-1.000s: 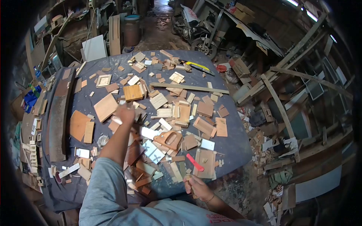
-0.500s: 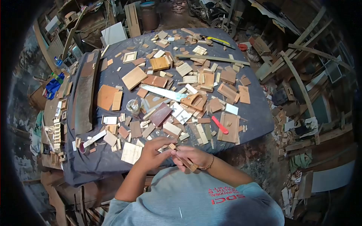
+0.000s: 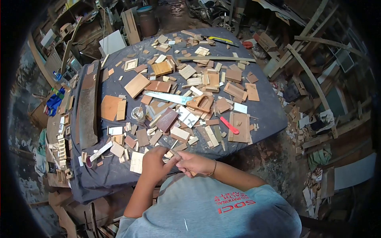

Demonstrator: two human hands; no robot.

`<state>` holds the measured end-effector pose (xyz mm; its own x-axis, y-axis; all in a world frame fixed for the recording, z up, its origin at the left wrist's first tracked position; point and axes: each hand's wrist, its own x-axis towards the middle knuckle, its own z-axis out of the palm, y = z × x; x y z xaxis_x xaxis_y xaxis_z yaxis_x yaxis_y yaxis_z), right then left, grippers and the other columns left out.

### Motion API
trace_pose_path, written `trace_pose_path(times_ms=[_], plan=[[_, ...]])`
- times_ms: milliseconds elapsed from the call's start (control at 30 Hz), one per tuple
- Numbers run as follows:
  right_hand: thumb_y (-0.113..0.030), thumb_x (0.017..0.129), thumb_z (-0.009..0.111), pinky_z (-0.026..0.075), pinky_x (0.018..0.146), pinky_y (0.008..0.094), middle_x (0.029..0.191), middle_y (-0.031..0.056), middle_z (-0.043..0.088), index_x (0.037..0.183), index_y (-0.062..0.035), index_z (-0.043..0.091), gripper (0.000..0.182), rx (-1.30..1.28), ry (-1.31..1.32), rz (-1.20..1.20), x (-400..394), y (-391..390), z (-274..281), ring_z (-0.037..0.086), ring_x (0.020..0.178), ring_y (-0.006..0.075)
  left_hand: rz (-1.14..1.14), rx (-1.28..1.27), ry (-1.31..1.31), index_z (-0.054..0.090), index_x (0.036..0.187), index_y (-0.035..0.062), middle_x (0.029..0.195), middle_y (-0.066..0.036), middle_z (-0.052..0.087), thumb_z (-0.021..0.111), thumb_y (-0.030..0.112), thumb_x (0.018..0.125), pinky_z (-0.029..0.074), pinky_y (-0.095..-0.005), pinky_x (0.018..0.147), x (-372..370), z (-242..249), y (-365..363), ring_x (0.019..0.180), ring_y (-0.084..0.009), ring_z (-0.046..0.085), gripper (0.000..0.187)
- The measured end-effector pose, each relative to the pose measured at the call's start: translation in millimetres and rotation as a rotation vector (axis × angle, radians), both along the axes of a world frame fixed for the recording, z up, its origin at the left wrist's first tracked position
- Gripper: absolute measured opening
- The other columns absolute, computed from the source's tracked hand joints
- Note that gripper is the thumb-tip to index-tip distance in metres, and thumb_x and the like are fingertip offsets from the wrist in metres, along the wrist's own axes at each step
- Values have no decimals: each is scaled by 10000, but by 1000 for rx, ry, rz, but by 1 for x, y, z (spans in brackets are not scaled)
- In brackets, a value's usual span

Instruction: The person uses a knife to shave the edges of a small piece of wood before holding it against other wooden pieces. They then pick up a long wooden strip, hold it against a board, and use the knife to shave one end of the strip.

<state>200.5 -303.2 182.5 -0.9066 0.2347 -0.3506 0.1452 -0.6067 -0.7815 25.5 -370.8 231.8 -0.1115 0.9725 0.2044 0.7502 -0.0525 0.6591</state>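
Note:
Close to my chest, at the table's near edge, both hands are closed around a small wooden piece (image 3: 172, 154). My left hand (image 3: 155, 163) grips its upper end with thumb and fingers. From the right, my right hand (image 3: 195, 164), with a bracelet at the wrist, wraps the lower part. The fingers cover most of the piece, so its full shape is hidden. Just beyond the hands lie a pale wood block (image 3: 180, 134) and loose offcuts. A light square board (image 3: 136, 162) is beside my left hand.
A dark cloth covers the table (image 3: 266, 119), which is strewn with wood scraps. On it lie a handsaw (image 3: 198, 104), a glass jar (image 3: 138, 114), a red-handled tool (image 3: 229, 125), a yellow cutter (image 3: 222, 40) and a long dark plank (image 3: 88, 107). Timber leans along the right side.
My hands have turned the wooden piece, and less of it shows now. Both hands sit slightly further left in view, as the camera has shifted a little.

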Motion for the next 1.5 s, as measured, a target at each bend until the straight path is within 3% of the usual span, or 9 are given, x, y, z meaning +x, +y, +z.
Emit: trace_pose_path(times_ms=[100,533,667,733,900,1067,1167,1267,1500], plan=[[-175,963,484,431,469,219,750,-5,479,1246,-96,379,311,14,-92,28,15,4,14,507,533,68,-167,-289,210,618,855,5,771,-158,600,715,339,769,471,-428,641,-5,1,16,724,-362,599,358],[-116,888,543,447,526,222,769,19,508,1269,-53,340,437,146,58,-26,37,21,38,501,586,76,-548,230,80,619,971,-27,831,-172,598,674,276,799,477,-419,685,-1,-7,66,771,-356,599,352],[-150,895,565,432,531,214,837,14,518,1295,-46,396,447,344,-84,-264,25,21,39,490,601,59,-393,38,-193,614,1104,-14,921,-143,626,716,315,789,493,-358,765,1,0,67,852,-274,634,467],[-172,907,567,437,541,220,903,24,539,1291,-49,395,439,462,-127,-386,21,22,40,501,634,55,-276,-53,-729,605,1158,-6,1030,-116,625,714,362,813,485,-354,862,4,-20,62,948,-223,621,516],[-155,971,485,426,926,329,1191,138,493,1216,28,446,308,644,24,-569,8,20,13,527,1043,212,-294,-347,-1306,380,1389,-4,1229,-127,557,586,378,934,447,-350,970,16,-51,40,1143,-197,541,629],[-196,961,500,289,1052,378,1288,202,401,1237,64,455,381,1156,-68,-471,-11,34,3,371,1240,318,-261,-396,-1473,504,1247,-1,1091,-85,605,560,321,957,470,-320,911,15,-52,23,1021,-160,582,437],[-213,926,571,349,1014,369,1271,188,447,1331,33,419,497,1134,-50,-441,-21,39,13,454,1179,295,-181,-306,-1114,585,884,23,793,-7,579,543,211,956,439,-256,713,7,-62,17,771,-85,518,205],[-172,885,635,412,949,348,1209,154,517,1349,-1,432,535,896,-28,-520,-26,37,17,533,1090,269,-120,-322,-1097,563,859,25,778,1,562,547,195,950,439,-264,703,2,-63,11,763,-80,507,193],[-142,856,653,456,885,373,1028,149,639,1115,-30,625,284,1242,22,-443,-28,46,24,579,1042,315,-107,-319,-1249,533,1060,36,872,-20,565,490,262,977,448,-264,731,6,-50,10,786,-105,535,245]])
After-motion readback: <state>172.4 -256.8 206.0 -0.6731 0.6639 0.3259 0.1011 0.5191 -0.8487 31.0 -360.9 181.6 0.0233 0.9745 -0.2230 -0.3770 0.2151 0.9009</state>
